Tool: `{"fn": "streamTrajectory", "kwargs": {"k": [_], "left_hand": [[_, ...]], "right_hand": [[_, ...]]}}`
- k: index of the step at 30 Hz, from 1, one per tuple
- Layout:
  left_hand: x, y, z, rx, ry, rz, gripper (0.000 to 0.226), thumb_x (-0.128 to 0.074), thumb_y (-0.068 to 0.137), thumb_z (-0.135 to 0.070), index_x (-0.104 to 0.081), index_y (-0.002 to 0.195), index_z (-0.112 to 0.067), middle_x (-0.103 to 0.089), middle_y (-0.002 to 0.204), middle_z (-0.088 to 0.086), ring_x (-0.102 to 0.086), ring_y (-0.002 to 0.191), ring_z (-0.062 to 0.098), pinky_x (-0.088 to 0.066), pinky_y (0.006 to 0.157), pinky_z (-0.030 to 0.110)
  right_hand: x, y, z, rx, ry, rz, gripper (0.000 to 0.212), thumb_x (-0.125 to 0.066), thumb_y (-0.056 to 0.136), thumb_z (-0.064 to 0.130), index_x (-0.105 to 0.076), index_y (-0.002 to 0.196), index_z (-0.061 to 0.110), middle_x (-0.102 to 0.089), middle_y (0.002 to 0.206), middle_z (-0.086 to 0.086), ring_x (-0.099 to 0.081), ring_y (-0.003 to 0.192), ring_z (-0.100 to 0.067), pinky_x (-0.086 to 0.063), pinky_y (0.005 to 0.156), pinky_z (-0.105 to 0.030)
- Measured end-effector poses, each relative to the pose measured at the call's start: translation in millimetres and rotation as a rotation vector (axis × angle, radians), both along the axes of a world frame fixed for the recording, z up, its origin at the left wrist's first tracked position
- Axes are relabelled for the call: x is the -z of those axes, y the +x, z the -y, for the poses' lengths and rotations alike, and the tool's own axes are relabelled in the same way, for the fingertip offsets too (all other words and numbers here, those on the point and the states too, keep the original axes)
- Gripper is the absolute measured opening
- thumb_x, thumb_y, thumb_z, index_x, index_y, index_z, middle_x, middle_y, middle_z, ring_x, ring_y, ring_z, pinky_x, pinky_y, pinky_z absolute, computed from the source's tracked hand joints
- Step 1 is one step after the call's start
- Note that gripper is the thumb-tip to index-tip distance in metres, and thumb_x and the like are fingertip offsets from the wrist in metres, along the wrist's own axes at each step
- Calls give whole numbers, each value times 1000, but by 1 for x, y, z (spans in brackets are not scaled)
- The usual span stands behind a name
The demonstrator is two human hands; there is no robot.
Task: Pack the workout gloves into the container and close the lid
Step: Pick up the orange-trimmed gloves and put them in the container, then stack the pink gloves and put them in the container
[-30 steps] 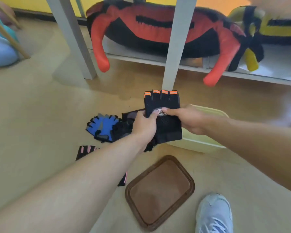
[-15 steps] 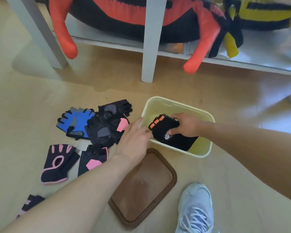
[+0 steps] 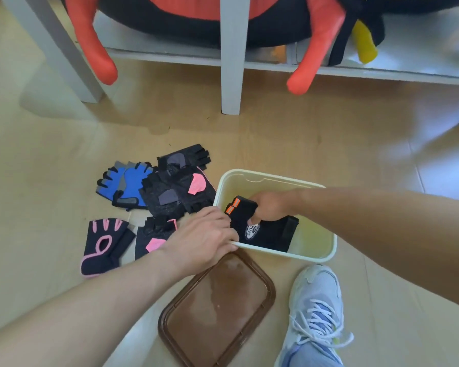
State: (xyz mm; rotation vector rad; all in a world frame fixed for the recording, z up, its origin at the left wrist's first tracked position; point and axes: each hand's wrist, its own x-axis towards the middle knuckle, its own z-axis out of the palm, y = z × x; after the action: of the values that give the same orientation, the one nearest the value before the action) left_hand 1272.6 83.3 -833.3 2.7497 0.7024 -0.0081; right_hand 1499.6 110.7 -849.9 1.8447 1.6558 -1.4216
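**One pair in the tub, the rest on the floor**

Several workout gloves (image 3: 170, 192) lie heaped on the wood floor (image 3: 51, 154), just left of the pale container (image 3: 326, 250). Brown lid (image 3: 217, 313) lies flat beside it, nearer the person, next to a white sneaker (image 3: 316, 308).

Right hand (image 3: 268, 207) reaches inside the tub, fingers closed on the black orange-tipped gloves (image 3: 265, 231), pressing them to the bottom. Left hand (image 3: 204, 237) curls over the near-left rim, steadying it.

Judgement: gloves look light, soft, floppy; they should fold and compress easily. Best gathered by the cuff or palm, several stacked at once.
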Motion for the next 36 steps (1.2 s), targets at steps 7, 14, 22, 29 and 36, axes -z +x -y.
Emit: {"fn": "streamTrajectory", "kwargs": {"k": [7,14,22,29,36], "left_hand": [[-1,4,9,-58,18,54,28,-58,90,-45,-79,88,-26,-66,74,-7,-63,83,17,-29,106,27],[12,2,10,-68,23,160,36,-53,92,-45,-83,86,-25,-62,69,-4,-63,78,20,-21,112,22],[6,-16,21,-440,-13,344,56,-51,97,-52,-60,137,-14,-58,142,4,-45,139,20,-33,118,37],[38,-89,5,-1441,-440,76,57,-65,90,-19,-45,142,-9,-50,141,13,-47,130,33,-43,102,43],[65,-119,9,-1599,-486,102,55,-71,84,-24,-55,134,-10,-59,133,13,-54,124,36,-48,101,47]], "right_hand": [[28,-7,29,-114,338,218,76,-80,83,30,-39,145,16,-55,138,-7,-52,130,-30,-45,103,-40],[29,-6,53,-165,393,251,59,-69,88,26,-51,143,28,-51,142,2,-48,133,-22,-44,106,-37],[-16,-11,25,-134,504,262,24,-50,91,28,-67,103,41,-71,113,12,-67,98,-20,-51,76,-29],[-77,-55,0,-27,932,40,14,-58,94,25,-70,100,31,-64,93,19,-63,95,-16,-46,74,-30],[-65,-136,-27,-472,677,180,40,-55,96,21,-60,136,27,-61,136,-1,-54,124,-25,-39,96,-32]]}}
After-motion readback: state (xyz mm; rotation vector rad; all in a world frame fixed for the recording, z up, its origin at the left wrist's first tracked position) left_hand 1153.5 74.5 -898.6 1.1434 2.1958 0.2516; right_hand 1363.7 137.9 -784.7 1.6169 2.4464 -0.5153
